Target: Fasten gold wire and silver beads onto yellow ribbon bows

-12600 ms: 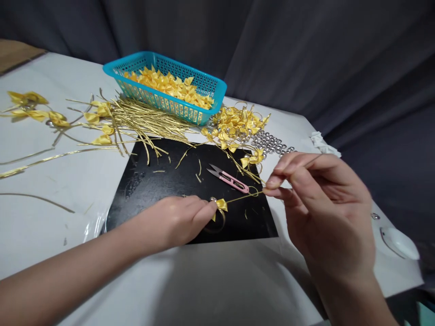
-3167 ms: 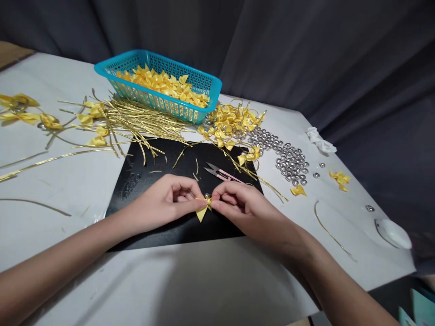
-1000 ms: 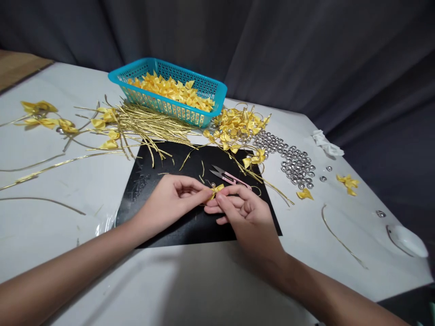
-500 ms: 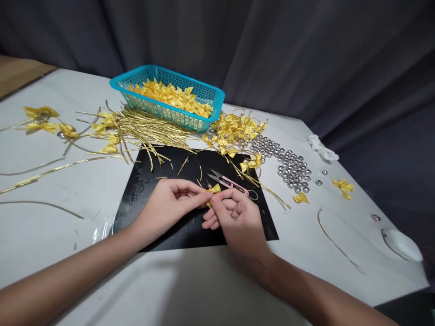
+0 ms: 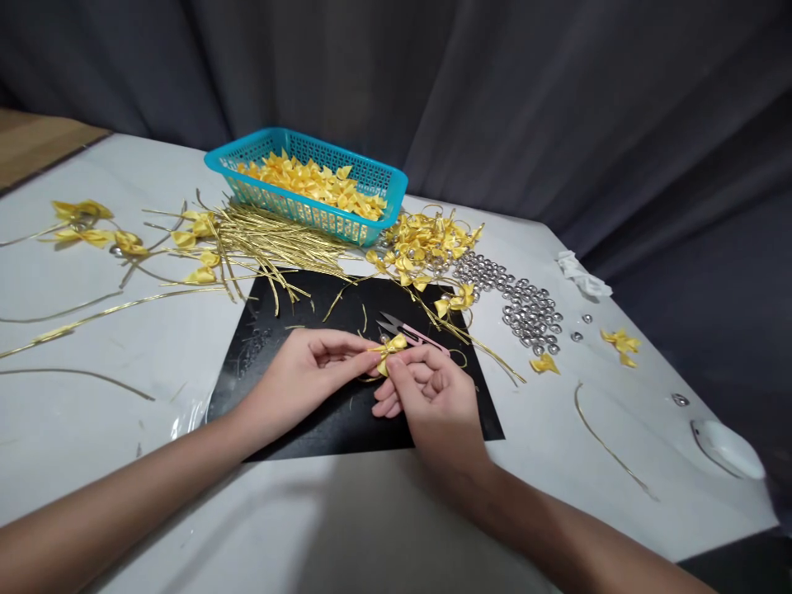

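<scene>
Over the black mat (image 5: 297,309) my two hands meet at a small yellow ribbon bow (image 5: 391,346) tied with thin gold wire. My left hand (image 5: 303,375) pinches the bow from the left with thumb and forefinger. My right hand (image 5: 433,396) pinches it from the right, its other fingers curled. Pink thread snips (image 5: 408,330) lie on the mat just beyond the bow.
A teal basket (image 5: 260,148) of yellow bows stands at the back. Gold wire pieces (image 5: 272,239) lie in front of it, a heap of wired bows (image 5: 426,243) to its right, then silver beads (image 5: 525,301). Loose bows (image 5: 620,342), a wire (image 5: 603,441) and a white object (image 5: 727,445) lie right.
Both hands have stayed together on the bow with small finger movements. The view has shifted slightly, so the table things sit a little lower in the picture.
</scene>
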Tool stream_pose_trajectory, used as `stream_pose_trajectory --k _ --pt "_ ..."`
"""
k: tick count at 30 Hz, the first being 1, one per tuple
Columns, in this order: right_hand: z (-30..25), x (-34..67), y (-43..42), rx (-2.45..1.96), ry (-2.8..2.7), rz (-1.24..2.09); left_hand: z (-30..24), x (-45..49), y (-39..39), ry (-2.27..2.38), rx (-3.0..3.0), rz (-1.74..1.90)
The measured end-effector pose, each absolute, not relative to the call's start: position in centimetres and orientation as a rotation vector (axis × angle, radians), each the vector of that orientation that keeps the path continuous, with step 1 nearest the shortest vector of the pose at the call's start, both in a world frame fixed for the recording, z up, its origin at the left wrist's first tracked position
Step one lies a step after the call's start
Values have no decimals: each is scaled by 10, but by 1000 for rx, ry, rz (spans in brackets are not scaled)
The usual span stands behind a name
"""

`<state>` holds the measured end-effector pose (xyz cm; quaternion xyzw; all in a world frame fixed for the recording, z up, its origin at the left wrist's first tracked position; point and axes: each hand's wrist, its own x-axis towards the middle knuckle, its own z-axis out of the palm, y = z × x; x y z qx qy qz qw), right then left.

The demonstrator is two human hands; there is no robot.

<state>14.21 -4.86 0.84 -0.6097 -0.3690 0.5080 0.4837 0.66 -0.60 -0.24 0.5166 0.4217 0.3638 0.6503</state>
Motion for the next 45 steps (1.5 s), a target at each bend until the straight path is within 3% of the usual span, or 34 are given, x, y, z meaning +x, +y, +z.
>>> stream_pose_trajectory --k 10,28,38,45 --pt "10 144 -49 -1535 -886 1253 9 11 -5 944 1053 726" --pt "10 167 -39 -1600 -1127 1298 0 14 -13 1185 1237 1011" --pt "11 164 -43 -1541 -1338 774 8 18 -15 1182 1250 956" --pt "10 168 -37 -1538 -1367 779 4 16 -13 1200 1291 963"
